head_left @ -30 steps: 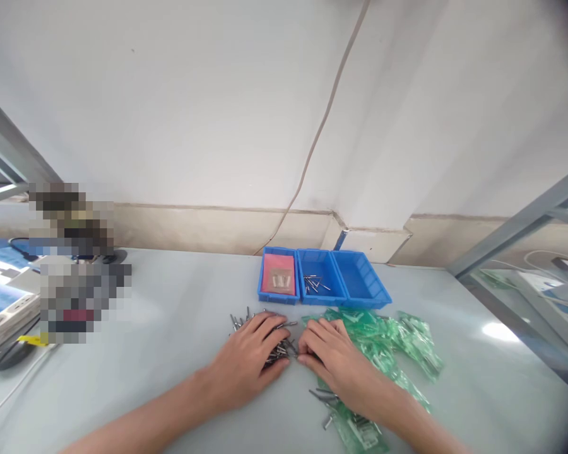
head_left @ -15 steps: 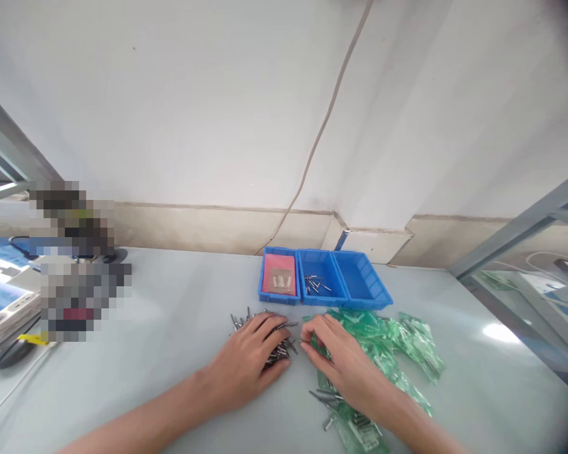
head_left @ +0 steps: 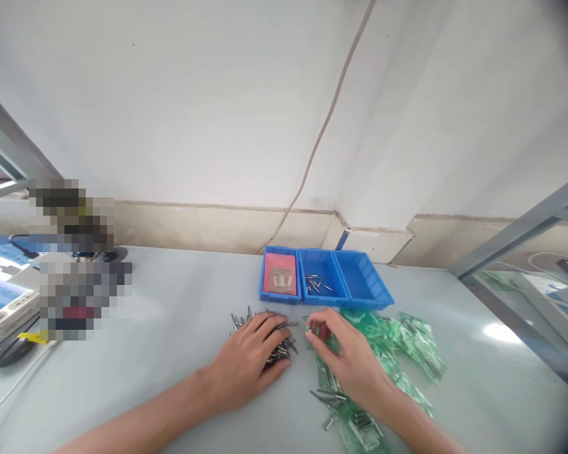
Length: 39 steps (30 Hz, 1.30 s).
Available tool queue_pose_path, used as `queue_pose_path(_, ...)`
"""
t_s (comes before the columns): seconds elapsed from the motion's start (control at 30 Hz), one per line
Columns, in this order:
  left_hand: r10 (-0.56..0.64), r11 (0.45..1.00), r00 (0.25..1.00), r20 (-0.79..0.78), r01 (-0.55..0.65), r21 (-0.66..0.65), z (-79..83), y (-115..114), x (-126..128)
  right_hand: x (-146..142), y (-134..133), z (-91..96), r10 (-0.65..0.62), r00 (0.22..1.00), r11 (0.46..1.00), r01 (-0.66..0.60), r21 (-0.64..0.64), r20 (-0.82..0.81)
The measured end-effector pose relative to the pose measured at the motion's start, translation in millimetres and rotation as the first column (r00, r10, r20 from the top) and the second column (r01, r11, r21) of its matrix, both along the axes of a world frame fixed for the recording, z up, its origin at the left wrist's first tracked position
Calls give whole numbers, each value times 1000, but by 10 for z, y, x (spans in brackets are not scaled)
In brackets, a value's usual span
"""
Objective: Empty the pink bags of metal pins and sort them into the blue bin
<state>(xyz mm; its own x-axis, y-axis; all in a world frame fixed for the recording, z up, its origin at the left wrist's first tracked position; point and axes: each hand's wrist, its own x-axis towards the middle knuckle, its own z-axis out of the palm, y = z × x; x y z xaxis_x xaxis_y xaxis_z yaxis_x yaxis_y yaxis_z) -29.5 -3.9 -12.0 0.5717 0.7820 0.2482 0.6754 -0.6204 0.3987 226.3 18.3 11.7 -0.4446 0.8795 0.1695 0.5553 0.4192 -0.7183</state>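
My left hand (head_left: 248, 356) lies over a pile of thin metal pins (head_left: 279, 351), its fingers spread and partly covering them. To the right, my right hand (head_left: 345, 353) is curled in a pinch, thumb and forefinger close together. A tiny bit shows at those fingertips, too small to name. Under and around this hand lie green plastic bags (head_left: 392, 343) with metal pieces inside. More loose pins (head_left: 330, 397) rest by the nearest bag, below my right wrist.
Behind the hands, three blue bins stand in a row. The left bin (head_left: 261, 295) holds a pink packet (head_left: 280, 260), the middle bin (head_left: 325, 265) several pins. The right bin (head_left: 364, 277) adjoins it. A power strip (head_left: 16, 315) and cables lie far left, grey frame posts at both sides.
My right hand has shifted slightly to the right, away from the pile, still pinched. My left hand has stayed on the pins.
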Motion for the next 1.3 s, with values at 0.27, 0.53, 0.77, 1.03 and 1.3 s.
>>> queue_pose_path(0.27, 0, 1000, 1000, -3, 0, -11, 32, -5, 4, -21, 21, -5, -114, 975, 993, 103, -64, -193)
queue_pose_path(0.53, -2, 1000, 1000, 20, 2, 14, 8, -1, 2, -22, 27, -28, -149, 963, 989, 140, -57, -224)
queue_pose_path(0.77, -3, 1000, 1000, 5, 3, 4, 16, 0, 2, -39, 32, -1, -187, 949, 981, 167, -99, -252)
queue_pose_path(1.03, 1, 1000, 1000, 24, -1, 20, 25, 0, -1, -26, 19, -9, -225, 923, 974, 203, -102, -312)
queue_pose_path(1.3, 3, 1000, 1000, 17, -3, 14, 22, -4, -2, -6, 27, 17, -246, 911, 968, 213, -134, -331)
